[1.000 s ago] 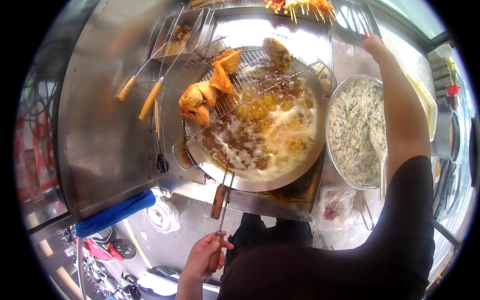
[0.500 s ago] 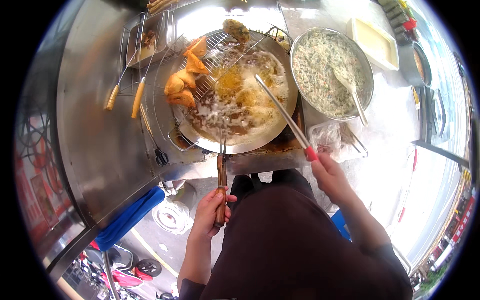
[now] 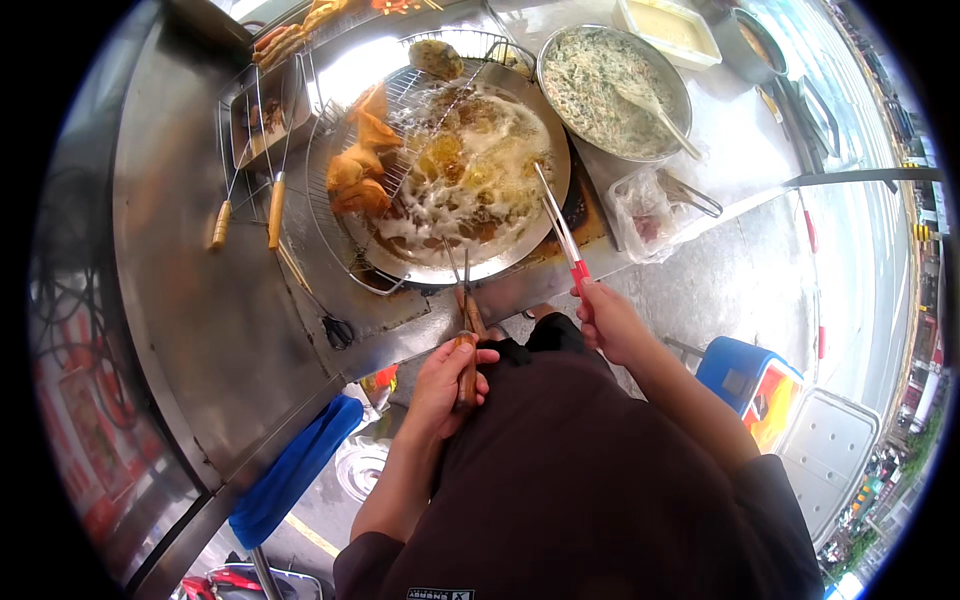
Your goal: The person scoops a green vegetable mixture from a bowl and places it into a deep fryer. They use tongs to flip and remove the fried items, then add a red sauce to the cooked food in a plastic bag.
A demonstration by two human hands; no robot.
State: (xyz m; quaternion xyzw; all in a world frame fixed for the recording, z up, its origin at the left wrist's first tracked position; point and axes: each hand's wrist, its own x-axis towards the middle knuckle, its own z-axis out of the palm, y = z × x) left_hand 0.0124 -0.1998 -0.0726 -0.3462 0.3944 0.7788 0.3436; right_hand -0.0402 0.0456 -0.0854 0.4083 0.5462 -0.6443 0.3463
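My left hand (image 3: 445, 385) is wrapped round a wooden-handled tool (image 3: 467, 380) with two thin metal prongs, which reach the near rim of the wide wok (image 3: 500, 265). In my right hand (image 3: 607, 318) are metal tongs (image 3: 562, 225) with a red grip; their tips are at the right side of the bubbling oil (image 3: 490, 140). Yellowish frying pieces show through the foam. On the wire rack (image 3: 405, 90) over the wok's left side lie several golden fried pieces (image 3: 360, 170). A browned, green-flecked fritter (image 3: 436, 60) rests at the rack's far end.
Right of the wok stands a metal bowl (image 3: 600, 140) of pale, green-flecked mixture with a spoon (image 3: 655, 110) in it. Nearby are a plastic bag (image 3: 640, 205) and a pale rectangular tub (image 3: 680, 30). Wood-handled skimmers (image 3: 276, 210) and black-handled scissors (image 3: 337, 330) lie left.
The view has shifted, bringing a blue cooler into sight at right. The tongs' tips have moved toward the oil's right edge. Both hands keep their hold.
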